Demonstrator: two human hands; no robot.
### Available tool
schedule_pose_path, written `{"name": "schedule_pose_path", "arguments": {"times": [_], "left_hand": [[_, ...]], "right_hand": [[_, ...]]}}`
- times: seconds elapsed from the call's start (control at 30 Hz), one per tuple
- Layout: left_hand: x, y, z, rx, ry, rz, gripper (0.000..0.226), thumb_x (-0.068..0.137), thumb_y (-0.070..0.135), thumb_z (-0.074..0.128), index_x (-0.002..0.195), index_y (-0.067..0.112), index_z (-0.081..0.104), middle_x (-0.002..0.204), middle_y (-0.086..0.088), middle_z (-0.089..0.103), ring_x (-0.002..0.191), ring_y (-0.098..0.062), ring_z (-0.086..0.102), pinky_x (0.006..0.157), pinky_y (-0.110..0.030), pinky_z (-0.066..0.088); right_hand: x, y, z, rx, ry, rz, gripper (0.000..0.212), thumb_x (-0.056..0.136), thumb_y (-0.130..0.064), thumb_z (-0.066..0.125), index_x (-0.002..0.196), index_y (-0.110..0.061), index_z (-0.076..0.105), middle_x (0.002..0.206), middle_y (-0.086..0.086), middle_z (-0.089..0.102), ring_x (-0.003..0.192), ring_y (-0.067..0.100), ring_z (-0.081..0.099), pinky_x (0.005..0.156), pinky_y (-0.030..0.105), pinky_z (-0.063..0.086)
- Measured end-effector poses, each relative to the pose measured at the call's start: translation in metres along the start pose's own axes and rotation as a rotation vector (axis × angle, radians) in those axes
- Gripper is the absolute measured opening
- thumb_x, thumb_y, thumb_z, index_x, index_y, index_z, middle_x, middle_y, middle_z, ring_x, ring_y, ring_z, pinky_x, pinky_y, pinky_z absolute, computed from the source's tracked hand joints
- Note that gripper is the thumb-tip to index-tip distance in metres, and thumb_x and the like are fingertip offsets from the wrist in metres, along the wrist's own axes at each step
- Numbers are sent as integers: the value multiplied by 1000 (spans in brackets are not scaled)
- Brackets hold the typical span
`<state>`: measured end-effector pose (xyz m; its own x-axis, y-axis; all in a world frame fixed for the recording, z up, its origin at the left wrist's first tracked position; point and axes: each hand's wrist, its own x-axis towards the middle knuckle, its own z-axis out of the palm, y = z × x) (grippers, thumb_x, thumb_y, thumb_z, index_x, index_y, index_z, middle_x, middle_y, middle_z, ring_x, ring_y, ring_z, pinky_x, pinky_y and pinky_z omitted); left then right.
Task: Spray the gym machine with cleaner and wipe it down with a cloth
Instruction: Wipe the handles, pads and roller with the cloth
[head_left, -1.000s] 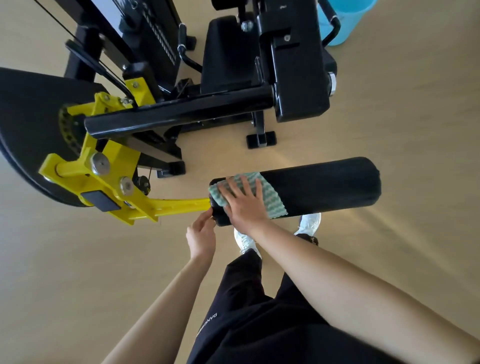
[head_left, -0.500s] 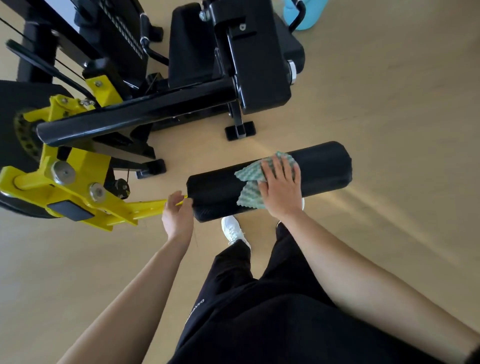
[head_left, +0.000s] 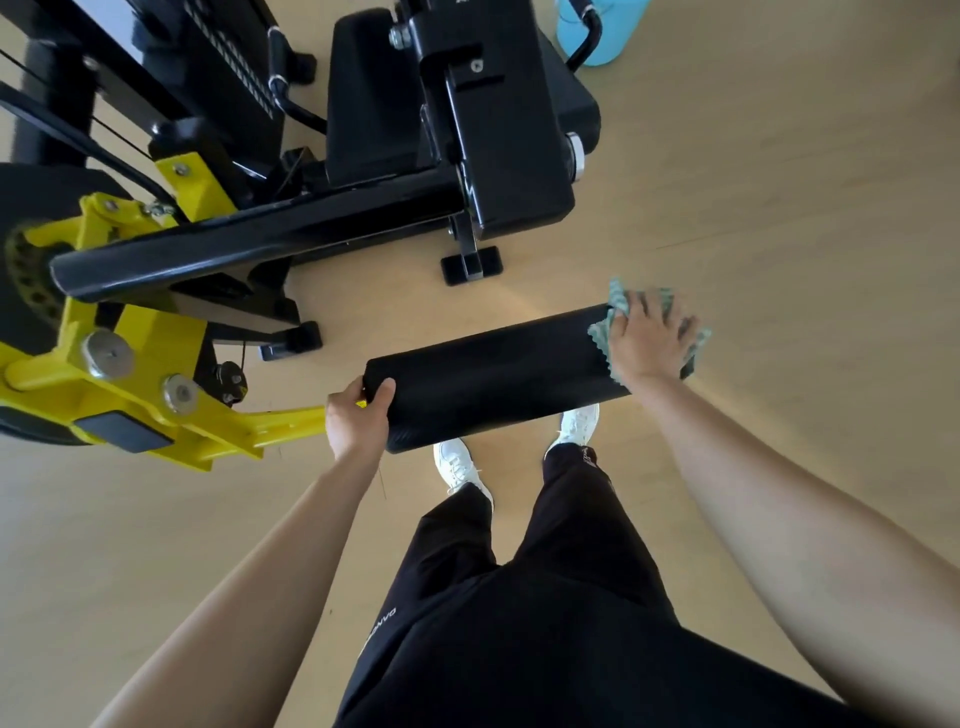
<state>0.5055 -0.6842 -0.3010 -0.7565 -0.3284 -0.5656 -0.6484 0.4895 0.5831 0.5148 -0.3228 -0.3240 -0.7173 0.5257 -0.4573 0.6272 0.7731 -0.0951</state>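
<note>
A black padded roller (head_left: 493, 374) sticks out from the yellow lever arm (head_left: 156, 415) of the black gym machine (head_left: 498, 130). My right hand (head_left: 649, 338) presses a green and white cloth (head_left: 602, 338) flat over the roller's right end, fingers spread. My left hand (head_left: 358, 415) grips the roller's left end, thumb on top, fingers curled round the edge. No spray bottle is in view.
A light blue container (head_left: 597, 31) stands on the wooden floor (head_left: 779, 208) behind the machine at the top right. The machine's black seat pad, frame and feet fill the upper left. My legs and white shoes (head_left: 457, 462) are directly under the roller.
My right hand slid the cloth along the roller from its left end to its right end. My left hand moved from beside the roller onto its left end and took hold.
</note>
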Motion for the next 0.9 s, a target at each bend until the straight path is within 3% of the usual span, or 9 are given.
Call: {"name": "schedule_pose_path", "arguments": {"times": [0.17,0.37,0.5,0.63,0.73,0.9], "left_hand": [[-12,-20,-5,3,-9,-17,43,92,38,72,133,24,67,117,-4,58,101,-22,59,88,-35,51],[-39,-35,-7,-185,-37,-123,52,87,10,59,135,29,67,115,3,64,102,-19,63,85,-32,44],[-51,-51,-10,-180,-116,-136,62,82,4,52,135,34,66,122,4,68,100,-7,64,88,-31,47],[-51,-59,-13,-65,-185,-163,70,84,-6,45,141,32,60,126,4,69,107,-19,60,80,-29,46],[-44,-57,-17,5,-113,-163,60,88,-3,45,133,31,66,124,3,70,96,-22,61,77,-30,47],[-22,-24,-14,-46,78,-84,44,94,11,55,135,24,63,122,2,68,104,-22,60,91,-33,46]], "right_hand": [[-42,-73,22,-59,-79,-319,53,110,-42,20,152,-24,45,164,-2,38,158,28,17,126,62,-1],[-93,-148,54,-96,-166,-640,48,108,-40,30,152,-27,44,161,-3,42,154,28,26,124,64,8],[-129,-191,74,-123,-219,-820,54,108,-39,36,160,-26,32,168,-2,29,157,30,16,125,64,5],[-142,-194,85,-204,-225,-1005,59,109,-44,33,165,-30,17,174,-3,11,160,30,5,125,61,1],[-127,-166,78,-180,-170,-967,60,109,-49,20,165,-30,12,174,1,10,160,29,5,127,53,-2],[-101,-101,57,-87,-36,-613,61,111,-49,13,163,-20,24,170,8,24,160,28,11,130,50,4]]}}
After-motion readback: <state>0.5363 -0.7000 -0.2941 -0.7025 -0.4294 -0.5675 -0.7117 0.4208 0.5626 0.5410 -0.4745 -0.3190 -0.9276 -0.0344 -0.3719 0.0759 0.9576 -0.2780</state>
